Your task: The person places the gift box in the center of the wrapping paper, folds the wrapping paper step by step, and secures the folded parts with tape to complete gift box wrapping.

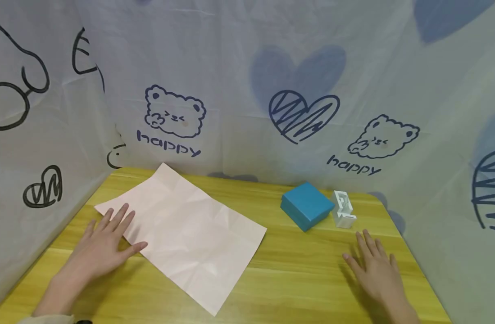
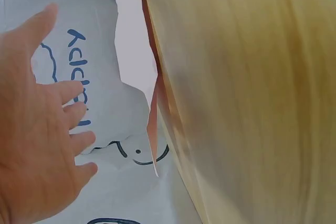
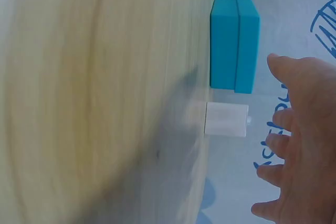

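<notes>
A pale pink sheet of paper (image 1: 198, 234), lightly creased, lies aslant on the left half of the table. My left hand (image 1: 103, 249) hovers by its left edge, fingers spread and holding nothing. In the left wrist view, that hand (image 2: 44, 124) is apart from the paper (image 2: 134, 40), whose edge lifts off the wood. A blue lidded box (image 1: 307, 204) stands at the back right, and close beside it is a small white tape dispenser (image 1: 342, 210). My right hand (image 1: 379, 272) is held above the table in front of the dispenser, its fingers extended and nothing in them.
The yellow wood-grain table (image 1: 296, 279) has rounded back corners. A pale cloth (image 1: 231, 67) printed with hearts, bears and lettering hangs behind it and along both sides. A light sleeve cuff (image 1: 48, 319) shows at the left wrist.
</notes>
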